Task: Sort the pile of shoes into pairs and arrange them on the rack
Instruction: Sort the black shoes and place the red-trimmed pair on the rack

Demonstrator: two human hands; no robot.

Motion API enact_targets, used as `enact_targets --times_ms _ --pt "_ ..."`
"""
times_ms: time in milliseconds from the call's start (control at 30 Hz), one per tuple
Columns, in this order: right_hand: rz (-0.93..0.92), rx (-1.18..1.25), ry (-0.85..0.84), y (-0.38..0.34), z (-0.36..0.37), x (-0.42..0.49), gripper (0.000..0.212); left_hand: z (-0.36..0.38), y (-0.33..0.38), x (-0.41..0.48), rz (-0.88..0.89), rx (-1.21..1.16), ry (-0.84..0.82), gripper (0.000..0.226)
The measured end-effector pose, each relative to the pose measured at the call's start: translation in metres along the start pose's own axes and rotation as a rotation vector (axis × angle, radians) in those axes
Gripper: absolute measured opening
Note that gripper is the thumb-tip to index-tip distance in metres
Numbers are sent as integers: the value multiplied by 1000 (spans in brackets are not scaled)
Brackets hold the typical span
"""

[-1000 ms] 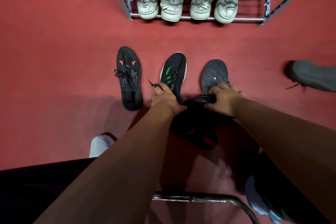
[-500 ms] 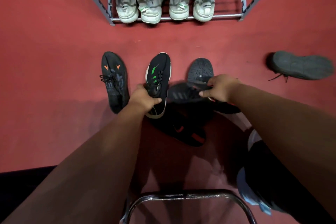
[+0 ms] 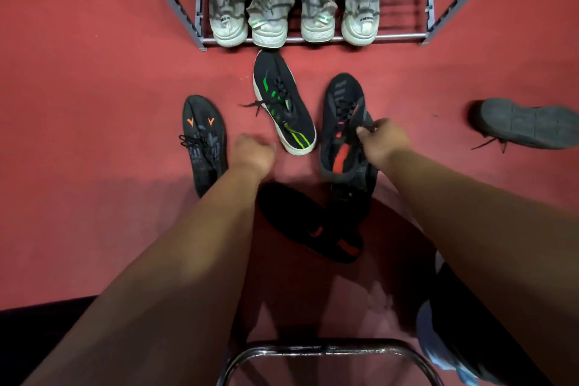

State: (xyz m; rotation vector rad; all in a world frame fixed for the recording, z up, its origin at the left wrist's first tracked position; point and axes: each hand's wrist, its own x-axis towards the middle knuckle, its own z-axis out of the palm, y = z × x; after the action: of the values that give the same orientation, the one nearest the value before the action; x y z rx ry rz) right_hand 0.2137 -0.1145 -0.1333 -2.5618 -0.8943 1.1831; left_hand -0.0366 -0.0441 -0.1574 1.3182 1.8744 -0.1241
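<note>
Since a moment ago the left hand (image 3: 253,153) has let go of the green-striped shoe (image 3: 283,103), which now lies just ahead of it on the red floor (image 3: 94,72), toe near the rack (image 3: 313,39). That hand hangs loosely curled, holding nothing. The right hand (image 3: 380,142) has lifted a black shoe with a red patch (image 3: 340,131), pinched by its laces and tongue.

Its likely mate, the black shoe with red marks (image 3: 308,222), lies nearer the person, between the two forearms. I'd take that one with the free hand, line up heels and toes, then carry both to a bare stretch of rail.

The held shoe looks soft, dark-knit, and sags a little from the grip. Left of the left hand lies an orange-marked shoe (image 3: 203,141); well right of the right hand, a grey shoe (image 3: 529,125) shows its sole.
</note>
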Motion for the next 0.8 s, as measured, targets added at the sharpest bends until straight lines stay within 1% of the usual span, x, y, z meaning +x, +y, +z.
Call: enact_targets --times_ms 33,67,100,133,167,200,233,300,333,367,400,433,467,500,567,600,633,700,767,800 --pt "13 -39 28 -2 4 -3 49 3 -3 -3 -41 237 -42 62" --pt "12 -62 43 -3 8 -8 55 10 -8 -8 -87 362 -117 67" --pt "-6 -86 47 -5 13 -14 60 18 -13 -17 -131 375 -217 74" --pt "-35 -111 50 -7 20 -22 65 29 -20 -25 -177 336 -318 80" --pt "-63 -138 53 -8 28 -28 71 41 -26 -33 -218 288 -394 84" --pt "-83 -169 50 -9 36 -34 78 53 -33 -40 -249 259 -427 90" --pt "-92 -204 40 -10 43 -40 88 64 -36 -45 -278 246 -402 99" --pt "-92 -270 11 -11 53 -46 114 76 -43 -51 -352 195 -290 116" --pt "-90 -280 -6 -12 56 -46 124 78 -44 -52 -390 120 -237 118" --pt "-88 -276 -17 -11 58 -45 128 77 -46 -51 -380 50 -188 112" --pt "-84 -265 -23 -10 58 -44 127 75 -49 -50 -335 3 -141 99" --pt "-79 -249 -22 -9 58 -41 123 71 -53 -46 -272 -42 -96 77" --pt "-72 -223 -19 -8 57 -38 117 66 -56 -42 -204 -104 -61 55" --pt "-67 -187 -16 -8 55 -36 108 59 -57 -36 -151 -151 -55 41" --pt "-71 -118 0 -10 53 -32 91 43 -53 -25 -111 -126 -126 31" --pt "-78 -95 17 -10 51 -30 84 33 -49 -21 -110 -49 -156 25" --pt "-83 -79 36 -10 49 -27 76 25 -44 -14 -99 18 -159 21" --pt "-69 -57 45 -9 44 -22 65 16 -39 -2 -73 112 -115 31" --pt "-49 -60 23 -7 39 -18 61 13 -34 4 -53 80 -122 39" --pt "-54 -70 13 -5 37 -17 58 16 -31 4 -31 74 -159 43"
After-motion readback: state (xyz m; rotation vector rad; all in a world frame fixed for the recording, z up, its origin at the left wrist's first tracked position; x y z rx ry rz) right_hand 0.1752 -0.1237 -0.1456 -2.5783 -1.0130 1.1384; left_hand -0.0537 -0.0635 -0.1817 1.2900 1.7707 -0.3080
